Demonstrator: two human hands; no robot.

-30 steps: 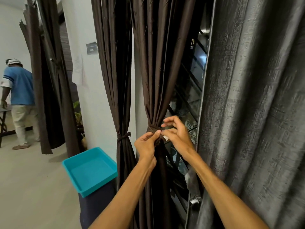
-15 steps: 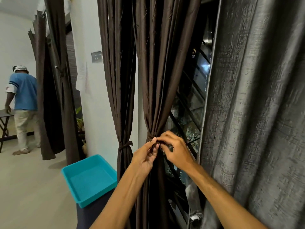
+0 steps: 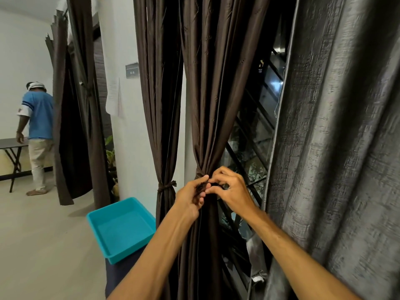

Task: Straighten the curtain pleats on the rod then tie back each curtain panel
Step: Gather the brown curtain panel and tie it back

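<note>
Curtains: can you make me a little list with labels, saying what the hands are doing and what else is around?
doing: tying back a curtain
curtain: brown curtain, bunched at its middle
band: dark tie round the bunch
hands: left hand and right hand both pinch the tie
next door: second brown curtain, already tied
right side: grey curtain, hanging loose
low down: blue tray
far off: person in a blue shirt, beside a table

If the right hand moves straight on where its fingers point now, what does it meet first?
Its fingers point left, so the right hand would probably first meet the fingertips of the left hand, at the tie both pinch on the curtain.
</note>
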